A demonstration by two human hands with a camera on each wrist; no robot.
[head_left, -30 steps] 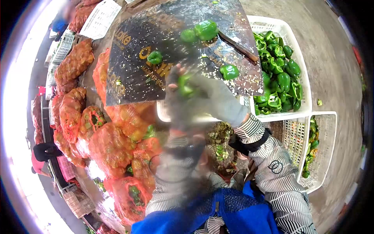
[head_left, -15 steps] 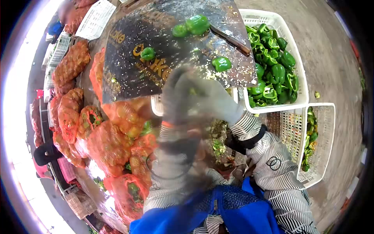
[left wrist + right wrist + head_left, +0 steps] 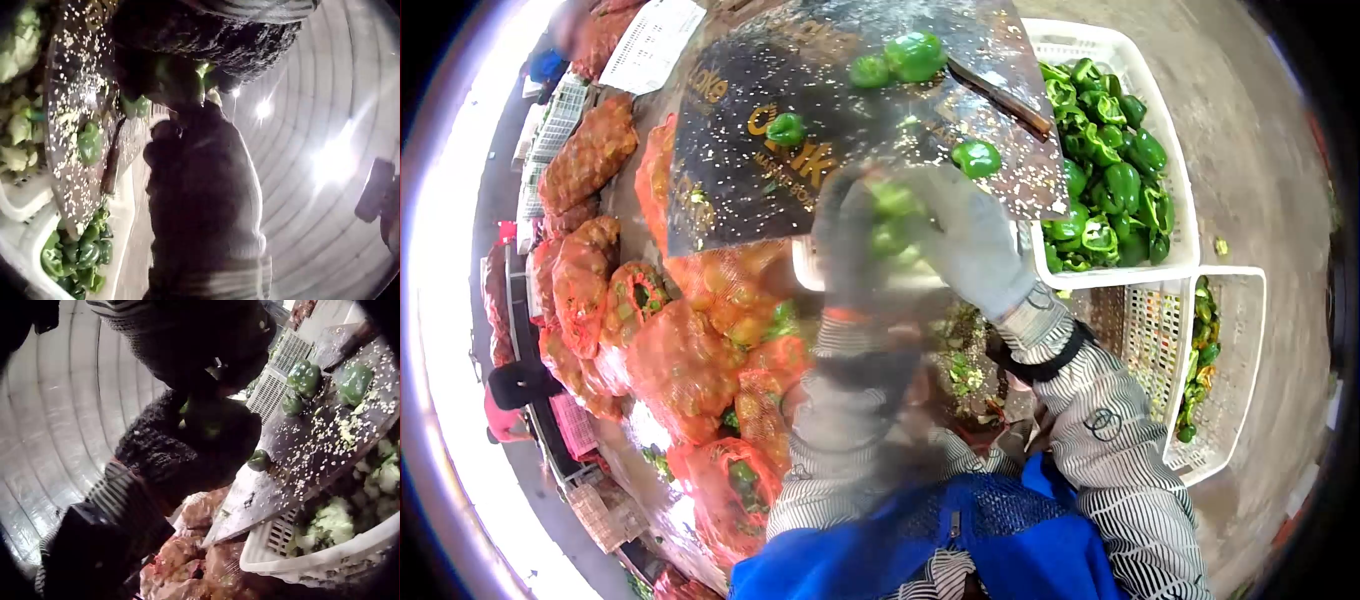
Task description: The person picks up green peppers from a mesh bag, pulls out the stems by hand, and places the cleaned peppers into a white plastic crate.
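A green bell pepper (image 3: pixel 893 215), blurred in the head view, is held between my two gloved hands at the near edge of the dark board (image 3: pixel 740 190). My left hand (image 3: pixel 847 240), in a dark glove, grips it from the left. From the other side my right hand (image 3: pixel 980 245), in a grey glove, holds it with bent fingers. The right wrist view shows the pepper (image 3: pixel 212 417) in shadow, partly covered by both hands. On the board lie whole and small pepper pieces (image 3: pixel 915 57), scattered pale seeds and a knife (image 3: pixel 1000 97).
At the right stands a white crate (image 3: pixel 1185 200) full of hollowed green peppers, with another crate (image 3: pixel 1245 380) of scraps nearer me. Under the board sits a white basket (image 3: pixel 262 559) of pale cores. Red mesh sacks (image 3: pixel 680 370) crowd the left side.
Both hands stay together at the board's near edge, shifting slightly. The pepper between them, mostly covered half a second ago, shows more now. The knife and the pieces on the board keep their places.
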